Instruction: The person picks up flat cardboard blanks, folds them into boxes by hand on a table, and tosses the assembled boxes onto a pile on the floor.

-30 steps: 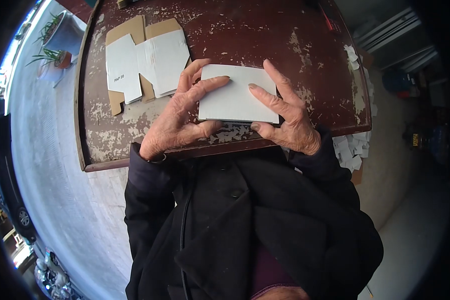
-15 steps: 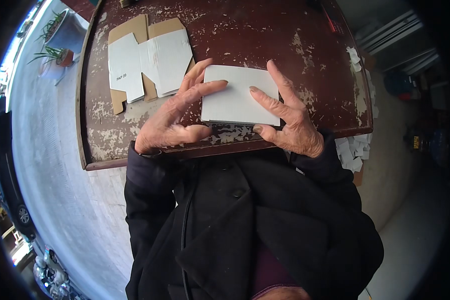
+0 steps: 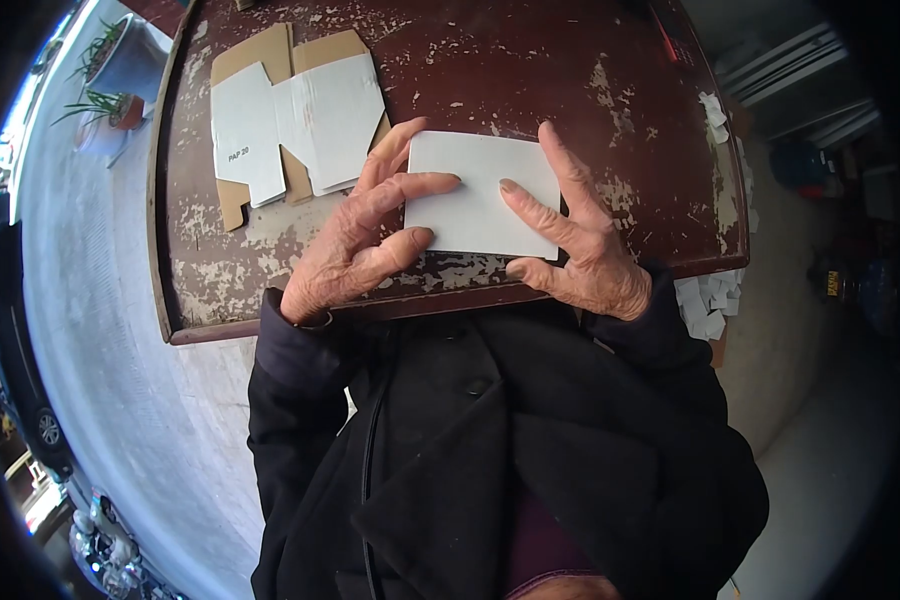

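The dark red surface (image 3: 470, 70), its paint worn through in pale patches, spans the view, and the person's black coat (image 3: 450, 450) fills the space before its near edge. Flattened cardboard (image 3: 335, 110), white with brown flaps and marked "PAP 20", lies on the surface, up and to the left of the hands. The left hand (image 3: 345, 245) and the right hand (image 3: 595, 255) flank a white card piece (image 3: 480, 220) near the edge closest to the coat. The fingers of both are spread, each index fingertip touching the card's top face; the left thumb is at its near left corner, the right thumb by its near right one. Whether they grip its sides, or whether it is lifted, I cannot tell. White paper scraps (image 3: 705, 305) lie beyond the right edge, below the surface
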`<control>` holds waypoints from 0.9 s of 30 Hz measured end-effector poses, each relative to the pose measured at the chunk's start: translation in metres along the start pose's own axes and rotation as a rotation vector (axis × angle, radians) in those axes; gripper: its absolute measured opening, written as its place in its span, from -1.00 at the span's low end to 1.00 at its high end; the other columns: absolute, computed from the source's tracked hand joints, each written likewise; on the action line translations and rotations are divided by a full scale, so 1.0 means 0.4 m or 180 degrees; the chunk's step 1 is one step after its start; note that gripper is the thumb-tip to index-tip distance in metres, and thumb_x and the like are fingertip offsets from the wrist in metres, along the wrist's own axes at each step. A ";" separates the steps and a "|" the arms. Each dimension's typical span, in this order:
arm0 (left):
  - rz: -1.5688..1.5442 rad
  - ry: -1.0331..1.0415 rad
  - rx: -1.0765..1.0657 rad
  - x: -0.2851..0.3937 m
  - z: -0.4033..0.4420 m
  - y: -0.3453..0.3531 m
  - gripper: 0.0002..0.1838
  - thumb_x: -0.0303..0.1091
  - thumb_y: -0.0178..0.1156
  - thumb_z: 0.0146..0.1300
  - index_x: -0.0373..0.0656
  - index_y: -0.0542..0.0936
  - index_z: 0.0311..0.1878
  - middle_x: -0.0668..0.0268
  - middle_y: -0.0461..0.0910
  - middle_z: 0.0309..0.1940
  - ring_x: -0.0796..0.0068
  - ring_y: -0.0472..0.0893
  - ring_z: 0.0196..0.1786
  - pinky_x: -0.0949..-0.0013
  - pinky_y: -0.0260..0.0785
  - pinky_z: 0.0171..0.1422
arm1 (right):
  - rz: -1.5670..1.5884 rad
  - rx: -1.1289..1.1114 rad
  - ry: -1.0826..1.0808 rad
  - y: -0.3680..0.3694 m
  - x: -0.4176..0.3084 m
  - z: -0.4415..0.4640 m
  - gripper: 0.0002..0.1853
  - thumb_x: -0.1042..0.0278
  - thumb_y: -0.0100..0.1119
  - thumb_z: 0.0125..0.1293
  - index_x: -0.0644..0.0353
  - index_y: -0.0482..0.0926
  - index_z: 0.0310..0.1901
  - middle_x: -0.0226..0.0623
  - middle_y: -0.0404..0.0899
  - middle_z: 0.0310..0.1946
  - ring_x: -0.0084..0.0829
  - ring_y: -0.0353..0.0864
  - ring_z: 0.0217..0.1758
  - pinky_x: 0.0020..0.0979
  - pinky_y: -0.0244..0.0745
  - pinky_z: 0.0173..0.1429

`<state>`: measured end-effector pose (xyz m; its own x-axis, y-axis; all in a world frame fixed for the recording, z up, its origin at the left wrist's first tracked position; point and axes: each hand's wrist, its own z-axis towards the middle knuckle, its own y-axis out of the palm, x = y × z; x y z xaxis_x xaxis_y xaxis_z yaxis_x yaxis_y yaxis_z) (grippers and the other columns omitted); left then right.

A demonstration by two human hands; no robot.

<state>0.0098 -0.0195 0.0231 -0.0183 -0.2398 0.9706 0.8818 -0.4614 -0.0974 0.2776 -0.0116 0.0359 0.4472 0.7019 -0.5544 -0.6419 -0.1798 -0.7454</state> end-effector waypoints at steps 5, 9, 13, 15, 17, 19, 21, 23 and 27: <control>0.0370 0.0047 0.0060 0.001 0.001 0.011 -0.39 -0.50 0.10 0.05 -0.17 0.49 0.28 0.15 -0.07 0.55 0.03 0.00 0.57 0.05 -0.07 0.58 | -0.0510 -0.0024 -0.0158 0.009 -0.008 -0.002 -0.18 0.13 0.50 -0.06 0.04 0.47 0.33 0.21 -0.07 0.52 0.16 0.01 0.55 0.07 0.10 0.52; 0.0478 -0.0134 0.0182 0.022 0.000 0.022 -0.27 -0.52 0.07 -0.02 -0.17 0.39 0.37 0.13 -0.04 0.55 0.03 -0.01 0.58 0.05 -0.09 0.60 | -0.1379 -0.0244 -0.0164 -0.001 -0.039 0.005 -0.11 0.04 0.51 -0.09 0.04 0.42 0.36 0.24 -0.05 0.50 0.19 -0.01 0.55 0.14 0.07 0.51; 0.0303 0.0032 0.0391 0.003 0.000 0.030 -0.14 -0.50 0.08 -0.03 -0.17 0.21 0.48 0.09 0.00 0.54 0.05 -0.03 0.59 0.05 -0.11 0.61 | -0.1566 -0.0478 -0.0101 0.026 -0.072 0.022 -0.15 0.10 0.40 0.06 0.08 0.31 0.41 0.21 0.06 0.48 0.11 0.02 0.57 0.11 0.08 0.51; 0.0326 0.0079 0.0347 0.000 0.003 0.028 -0.13 -0.49 0.08 -0.03 -0.17 0.19 0.49 0.09 -0.01 0.55 0.06 -0.03 0.59 0.05 -0.11 0.61 | -0.1804 -0.0379 -0.0155 0.051 -0.080 0.038 -0.17 0.12 0.38 0.07 0.12 0.31 0.40 0.20 0.08 0.47 0.11 0.04 0.56 0.11 0.11 0.50; 0.0347 0.0091 0.0345 -0.005 0.000 0.028 -0.10 -0.49 0.08 -0.03 -0.17 0.14 0.51 0.08 -0.01 0.55 0.07 -0.03 0.59 0.06 -0.10 0.61 | -0.2204 -0.0269 -0.0297 0.081 -0.085 0.053 -0.21 0.16 0.34 0.09 0.20 0.30 0.37 0.20 0.13 0.45 0.11 0.09 0.54 0.10 0.16 0.48; 0.0350 0.0093 0.0315 -0.009 -0.004 0.027 -0.09 -0.48 0.09 -0.03 -0.18 0.12 0.53 0.07 -0.01 0.55 0.08 -0.03 0.59 0.07 -0.10 0.61 | -0.2409 -0.0209 -0.0338 0.102 -0.097 0.068 -0.23 0.19 0.33 0.10 0.24 0.30 0.35 0.20 0.16 0.44 0.12 0.12 0.53 0.10 0.18 0.46; 0.0378 0.0208 0.0288 -0.014 -0.001 0.027 -0.10 -0.45 0.11 0.00 -0.18 0.12 0.53 0.07 -0.02 0.55 0.08 -0.04 0.60 0.07 -0.11 0.61 | -0.2275 -0.0215 -0.0343 0.111 -0.110 0.089 -0.30 0.23 0.29 0.12 0.28 0.33 0.30 0.19 0.19 0.42 0.11 0.16 0.51 0.08 0.21 0.45; 0.0413 0.0324 0.0247 -0.017 0.002 0.024 -0.11 -0.42 0.13 0.03 -0.18 0.13 0.53 0.07 -0.02 0.56 0.08 -0.04 0.60 0.07 -0.12 0.61 | -0.2140 -0.0208 -0.0340 0.112 -0.117 0.099 -0.37 0.28 0.25 0.13 0.32 0.36 0.24 0.17 0.23 0.40 0.10 0.20 0.49 0.06 0.24 0.43; 0.0531 0.0224 0.0200 -0.012 -0.006 0.017 -0.11 -0.37 0.17 0.06 -0.18 0.12 0.53 0.06 -0.02 0.56 0.09 -0.05 0.60 0.06 -0.12 0.61 | -0.2030 -0.0145 -0.0379 0.106 -0.122 0.083 -0.39 0.29 0.23 0.16 0.32 0.37 0.24 0.17 0.25 0.38 0.08 0.22 0.49 0.04 0.26 0.43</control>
<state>0.0147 -0.0237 0.0173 0.0996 -0.3686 0.9242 0.9031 -0.3565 -0.2395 0.2081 -0.0306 0.0437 0.6579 0.7518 0.0450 -0.2450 0.2702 -0.9311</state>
